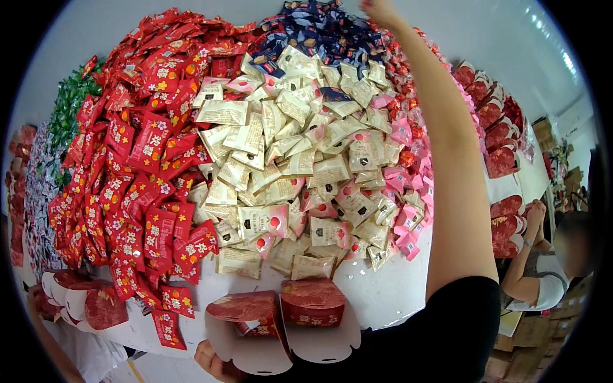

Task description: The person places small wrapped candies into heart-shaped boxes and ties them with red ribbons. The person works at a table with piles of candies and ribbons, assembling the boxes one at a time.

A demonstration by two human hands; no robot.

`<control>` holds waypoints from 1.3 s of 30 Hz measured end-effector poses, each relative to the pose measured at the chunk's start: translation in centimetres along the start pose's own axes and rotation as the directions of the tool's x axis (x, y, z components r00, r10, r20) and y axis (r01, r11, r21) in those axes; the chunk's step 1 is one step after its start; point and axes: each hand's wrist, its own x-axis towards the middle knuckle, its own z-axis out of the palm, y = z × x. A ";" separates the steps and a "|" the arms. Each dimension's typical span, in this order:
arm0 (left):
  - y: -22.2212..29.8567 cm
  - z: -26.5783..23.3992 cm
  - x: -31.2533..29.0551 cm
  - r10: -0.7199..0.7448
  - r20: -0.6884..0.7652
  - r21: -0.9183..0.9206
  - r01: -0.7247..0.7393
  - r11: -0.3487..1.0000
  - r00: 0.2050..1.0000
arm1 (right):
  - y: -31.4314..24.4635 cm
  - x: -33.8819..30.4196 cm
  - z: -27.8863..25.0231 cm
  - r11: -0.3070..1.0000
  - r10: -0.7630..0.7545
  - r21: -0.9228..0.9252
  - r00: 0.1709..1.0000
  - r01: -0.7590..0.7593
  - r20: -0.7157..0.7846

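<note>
Two red-and-white paper candy boxes stand side by side at the near edge of the table, flaps spread and tops open. At the left candy box (258, 352), the curled fingers of my left hand (216, 362) grip its lower left side. Inside it shows a small red-and-white packet (255, 327). The right candy box (321, 338) touches it. My right arm stretches far across the table, and my right hand (382, 11) is at the top edge, by the red-wrapped candies (397, 70). Something red shows at its fingertips, but the fingers are partly cut off.
Cream packets (274, 172) heap in the middle, with red packets (147, 140) left, dark blue ones (319, 32) behind and pink ones (408, 223) right. Green candies (73, 105) lie far left. More boxes (501, 159) line the right. Other people sit at both sides.
</note>
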 end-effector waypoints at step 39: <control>2.1 -0.4 2.3 0.046 0.154 0.008 -0.048 0.999 0.987 | -3.8 -13.0 -4.2 0.835 0.395 0.126 0.742 -0.536 0.541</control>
